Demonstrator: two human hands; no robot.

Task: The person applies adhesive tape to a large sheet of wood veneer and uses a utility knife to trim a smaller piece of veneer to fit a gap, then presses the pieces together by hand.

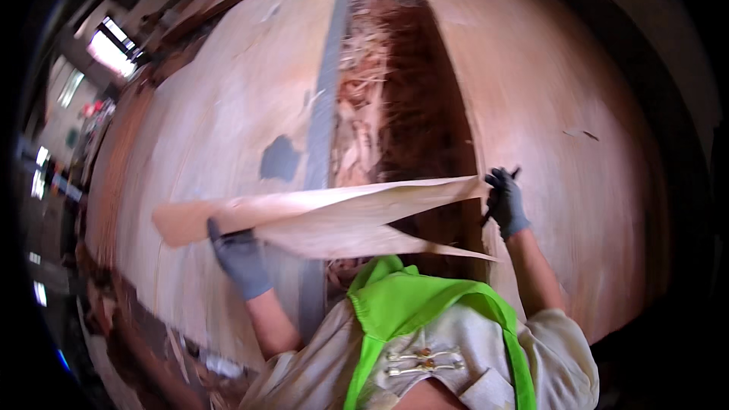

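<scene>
I see a torn wood-veneer strip (304,209) running crosswise: left hand (241,257) gripping near its broad end, right hand (506,203) at its split end, fingers curled, grip unclear.

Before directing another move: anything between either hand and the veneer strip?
Nothing visible except gray gloves: the left hand holds the veneer strip near its left end; the right hand is at its upper right tip, grip unclear.

the left hand (239,258) holds a thin pale sheet (311,203), the right hand (504,201) at its tip.
</scene>
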